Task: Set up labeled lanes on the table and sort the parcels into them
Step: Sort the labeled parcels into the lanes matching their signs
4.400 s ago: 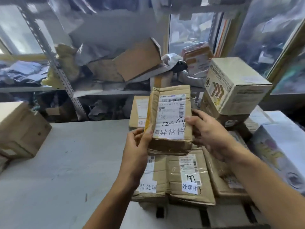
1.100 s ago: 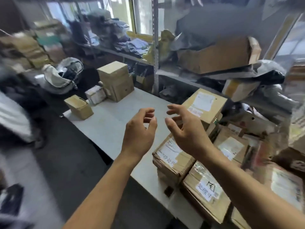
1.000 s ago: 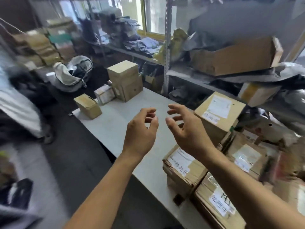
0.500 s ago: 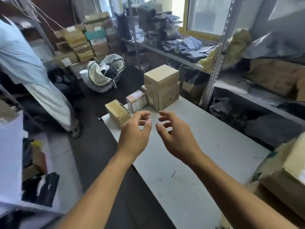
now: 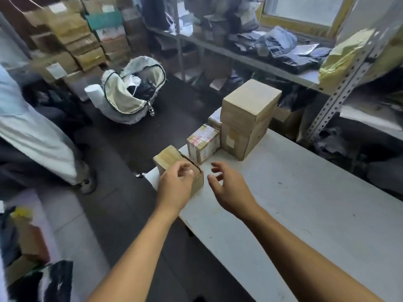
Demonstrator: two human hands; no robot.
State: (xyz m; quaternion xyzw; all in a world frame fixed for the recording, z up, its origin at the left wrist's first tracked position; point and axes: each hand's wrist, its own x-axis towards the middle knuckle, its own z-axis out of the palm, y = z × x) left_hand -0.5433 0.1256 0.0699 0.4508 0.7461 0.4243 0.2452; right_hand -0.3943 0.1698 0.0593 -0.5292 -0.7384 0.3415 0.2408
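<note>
Two bare hands, left (image 5: 174, 186) and right (image 5: 231, 188), both empty with fingers spread, reach toward a small cardboard parcel (image 5: 169, 156) at the table's (image 5: 305, 203) end corner (apparently to grasp it for sorting), beside a red-taped parcel (image 5: 202, 142) and stacked boxes (image 5: 246, 118).

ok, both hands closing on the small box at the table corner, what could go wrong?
1. The small brown box sits right at the corner of the table; a nudge from the left hand could tip it to the floor.
2. The right hand may bump the red-printed parcel close behind.
</note>
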